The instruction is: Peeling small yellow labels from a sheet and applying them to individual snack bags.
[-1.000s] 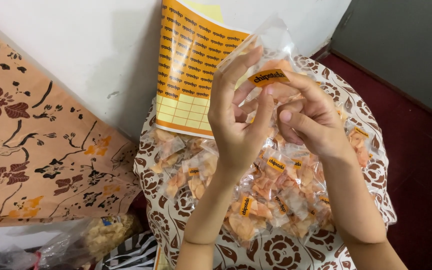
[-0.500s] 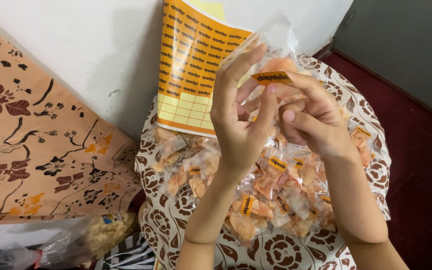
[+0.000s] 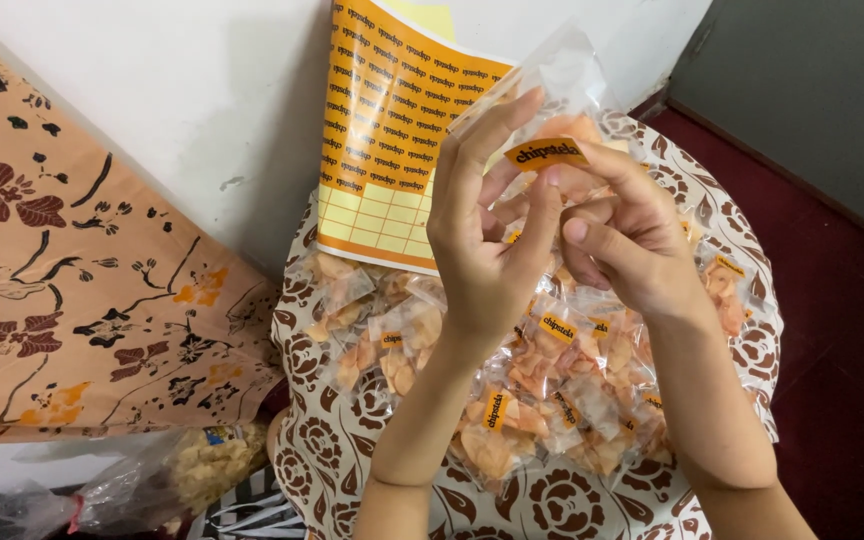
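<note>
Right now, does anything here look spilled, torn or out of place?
Nothing looks spilled or torn. Both hands, left and right, hold one small clear packet of chips above a loose heap of similar packets on the patterned cloth. The only untidy thing is a bigger bag of crackers lying on its side, lower left.

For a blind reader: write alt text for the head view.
Two bare hands, left hand and right hand, hold up a small clear chip packet with an orange sticker. Below, many similar packets lie on a brown floral cloth, beside an orange sticker sheet.
</note>
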